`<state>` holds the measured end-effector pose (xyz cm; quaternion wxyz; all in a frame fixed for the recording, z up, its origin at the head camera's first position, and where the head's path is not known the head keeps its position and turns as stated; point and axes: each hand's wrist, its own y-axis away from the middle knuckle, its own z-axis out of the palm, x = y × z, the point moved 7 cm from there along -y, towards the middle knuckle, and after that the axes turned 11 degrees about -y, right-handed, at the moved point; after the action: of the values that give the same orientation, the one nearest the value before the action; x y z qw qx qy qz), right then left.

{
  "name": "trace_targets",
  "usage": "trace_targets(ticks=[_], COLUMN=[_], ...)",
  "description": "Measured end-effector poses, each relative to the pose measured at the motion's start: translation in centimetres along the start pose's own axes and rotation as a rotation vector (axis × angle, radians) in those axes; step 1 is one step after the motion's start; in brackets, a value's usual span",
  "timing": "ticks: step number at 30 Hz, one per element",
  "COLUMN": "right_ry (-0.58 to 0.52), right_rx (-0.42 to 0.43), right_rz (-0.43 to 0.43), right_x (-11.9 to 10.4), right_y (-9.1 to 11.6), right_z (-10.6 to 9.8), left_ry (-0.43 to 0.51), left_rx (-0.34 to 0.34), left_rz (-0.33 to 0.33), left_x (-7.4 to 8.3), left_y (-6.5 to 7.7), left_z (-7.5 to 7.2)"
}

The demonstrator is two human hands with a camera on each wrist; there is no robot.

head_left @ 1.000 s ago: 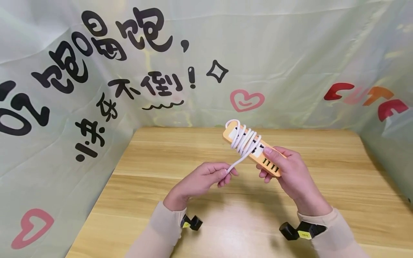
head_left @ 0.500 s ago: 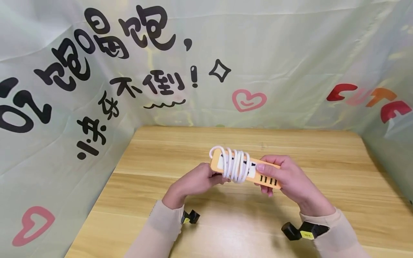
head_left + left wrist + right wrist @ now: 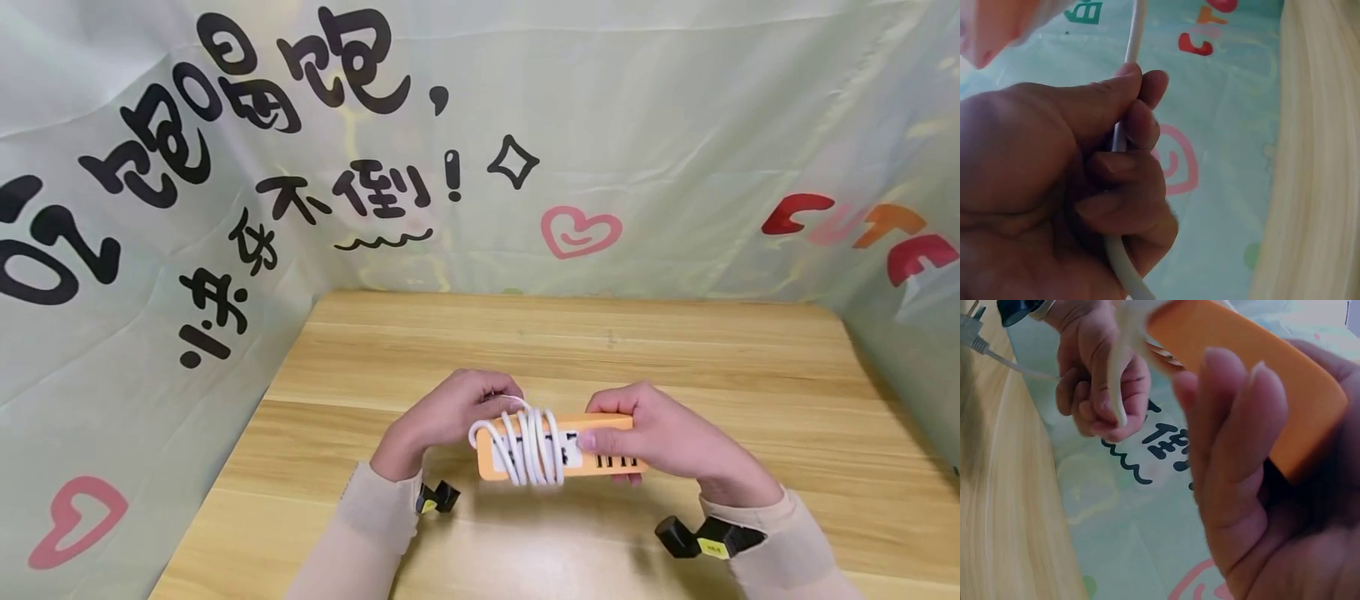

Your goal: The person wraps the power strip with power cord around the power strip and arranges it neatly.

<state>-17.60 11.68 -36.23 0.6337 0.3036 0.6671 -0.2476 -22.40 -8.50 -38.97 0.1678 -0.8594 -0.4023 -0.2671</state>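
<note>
My right hand [image 3: 667, 442] grips the right end of an orange power strip [image 3: 486, 467], its thumb on the face beside a row of USB ports [image 3: 617, 461]. White cord [image 3: 534, 454] is wound in several loops round the strip's left and middle part. Just beyond the strip's left end, my left hand [image 3: 450, 408] holds the running length of cord. Up close in the left wrist view, thumb and forefinger pinch the cord [image 3: 1136, 31], and the other fingers curl round it lower down. In the right wrist view, the plug [image 3: 969, 330] hangs on the cord past the left hand.
A wooden table [image 3: 360, 350] lies under both hands. Pale fabric [image 3: 675, 125] with printed lettering and hearts encloses its back and sides. Each wrist wears a small black camera, such as the right one [image 3: 708, 537].
The power strip has come down towards me and turned from slanted to nearly level. My left hand, with the cord, has passed from the strip's near side to its far side.
</note>
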Motion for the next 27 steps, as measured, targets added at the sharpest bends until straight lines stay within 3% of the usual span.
trace_targets(ticks=[3,6,12,16,21,27], right_ry=[0.051,0.139,0.379,0.487,0.492,0.395], right_rx=[-0.023,0.008,0.144,0.26,0.378,0.486], right_rz=[0.036,0.072,0.124,0.123,0.136,0.167], right_x=[0.3,0.7,1.1,1.0,0.8,0.7], right_y=[0.0,-0.2,-0.6,-0.8,-0.8,-0.7], right_z=[0.4,0.6,0.5,0.0,-0.8,-1.2], left_ry=[-0.033,-0.045,0.015,0.04,0.042,0.097], left_rx=[0.05,0.088,0.067,0.093,0.125,0.14], left_rz=[-0.088,-0.141,-0.151,-0.167,-0.177,-0.175], left_x=[-0.1,0.3,2.4,3.4,4.2,5.0], left_y=[0.1,0.3,0.9,1.3,1.6,1.6], left_z=[-0.5,-0.9,-1.3,-1.5,-1.4,-1.1])
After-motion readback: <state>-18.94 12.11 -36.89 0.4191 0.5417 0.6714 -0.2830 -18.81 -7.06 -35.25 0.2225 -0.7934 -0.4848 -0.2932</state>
